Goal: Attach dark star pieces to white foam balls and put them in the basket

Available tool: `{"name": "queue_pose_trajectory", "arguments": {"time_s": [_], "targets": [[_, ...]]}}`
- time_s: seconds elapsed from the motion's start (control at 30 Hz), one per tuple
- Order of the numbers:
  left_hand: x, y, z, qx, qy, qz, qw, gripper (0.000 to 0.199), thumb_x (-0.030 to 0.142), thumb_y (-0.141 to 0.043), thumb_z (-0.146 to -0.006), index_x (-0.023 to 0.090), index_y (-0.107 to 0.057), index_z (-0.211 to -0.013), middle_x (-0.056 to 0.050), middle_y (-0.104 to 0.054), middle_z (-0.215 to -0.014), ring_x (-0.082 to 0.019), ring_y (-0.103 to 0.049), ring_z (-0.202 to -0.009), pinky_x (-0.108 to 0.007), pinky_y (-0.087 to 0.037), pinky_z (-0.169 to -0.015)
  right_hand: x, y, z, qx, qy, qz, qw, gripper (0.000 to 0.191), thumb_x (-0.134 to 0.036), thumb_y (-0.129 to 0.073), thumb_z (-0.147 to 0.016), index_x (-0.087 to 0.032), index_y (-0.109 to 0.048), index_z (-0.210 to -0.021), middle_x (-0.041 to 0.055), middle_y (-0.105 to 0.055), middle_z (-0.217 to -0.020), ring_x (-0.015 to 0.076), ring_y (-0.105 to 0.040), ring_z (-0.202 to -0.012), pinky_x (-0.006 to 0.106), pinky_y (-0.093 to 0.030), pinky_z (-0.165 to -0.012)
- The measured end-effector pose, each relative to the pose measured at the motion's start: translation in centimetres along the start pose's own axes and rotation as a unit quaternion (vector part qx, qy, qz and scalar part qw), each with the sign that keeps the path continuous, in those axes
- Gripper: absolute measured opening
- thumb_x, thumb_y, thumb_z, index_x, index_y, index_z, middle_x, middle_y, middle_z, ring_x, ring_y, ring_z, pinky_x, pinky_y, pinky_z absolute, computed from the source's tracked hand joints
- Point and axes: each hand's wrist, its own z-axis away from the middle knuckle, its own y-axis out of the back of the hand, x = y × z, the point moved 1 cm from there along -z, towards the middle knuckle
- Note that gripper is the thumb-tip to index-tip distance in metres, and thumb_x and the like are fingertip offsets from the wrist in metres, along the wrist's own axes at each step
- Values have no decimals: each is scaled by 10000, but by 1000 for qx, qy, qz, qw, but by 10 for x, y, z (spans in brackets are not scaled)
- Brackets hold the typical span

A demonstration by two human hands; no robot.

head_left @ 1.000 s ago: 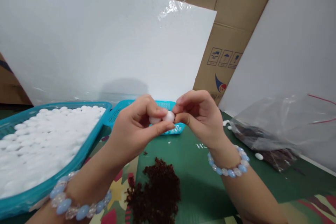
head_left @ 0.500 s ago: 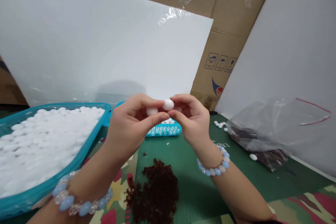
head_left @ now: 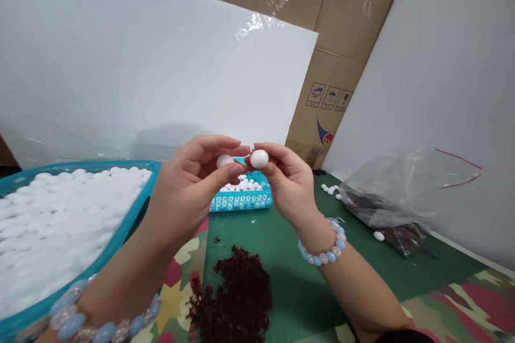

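Observation:
Between thumb and fingers, my right hand (head_left: 293, 185) pinches a white oval piece (head_left: 259, 159); a small dark bit shows at its upper left. My left hand (head_left: 189, 187) is curled close on the left, with another white piece (head_left: 225, 161) held in its fingers. Its thumb and fingertips are slightly apart from the right hand's piece. Both hands are raised above the green surface, in front of a small blue basket (head_left: 241, 201) of white pieces. A heap of dark brown crumbly material (head_left: 237, 295) lies below them.
A large blue tray (head_left: 132, 214) full of white pieces stands at the left. On the right lies a clear plastic bag (head_left: 386, 187) with brown material, near a few loose white pieces (head_left: 379, 236). A white board (head_left: 161, 59) and cardboard boxes (head_left: 341, 27) stand behind.
My left thumb and fingers have moved left, off the white piece, which stays in my right hand. The view has shifted slightly, and more of the small basket shows.

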Motion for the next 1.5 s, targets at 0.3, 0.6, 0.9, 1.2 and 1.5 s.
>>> {"name": "queue_pose_trajectory", "arguments": {"time_s": [0.3,0.6,0.9,1.2,1.5], "targets": [[0,-2,2,11,-23,-41,999,216,32,-502,-592,210,-530,-712,24,-561,-710,-74,-537,-658,-109,-448,-537,-1,3,3,-19,76,172,982,137,-208,-397,-733,-230,-455,-855,-11,-518,-838,78,-508,-757,208,-451,-636],[9,-5,2,149,-80,-57,984,318,-9,-504,-538,215,-440,-755,51,-447,-752,-95,-538,-751,-186,-433,-700,42,17,0,-30,-38,488,872,246,-164,-285,-761,-119,-428,-955,92,-494,-902,136,-457,-845,288,-368,-754],[3,2,-1,113,-13,-21,993,172,108,-560,-555,178,-480,-691,31,-563,-590,-60,-530,-565,-123,-429,-507,67,33,-1,-199,-208,533,796,274,-198,-301,-788,-98,-358,-1037,90,-475,-933,144,-458,-838,329,-375,-718],[-5,8,-4,146,75,90,982,71,130,-474,-601,155,-537,-619,4,-591,-570,-53,-513,-458,-150,-429,-465,23,-11,19,-607,-194,390,665,309,-240,-557,-609,-146,-508,-899,51,-502,-840,134,-461,-705,235,-372,-602],[-17,20,-6,127,105,108,980,159,101,-591,-469,178,-592,-608,37,-529,-526,-25,-461,-447,-115,-394,-429,49,-18,34,-675,-194,361,614,120,-80,-439,-665,-133,-537,-707,-12,-482,-629,62,-380,-527,168,-289,-459]]}}
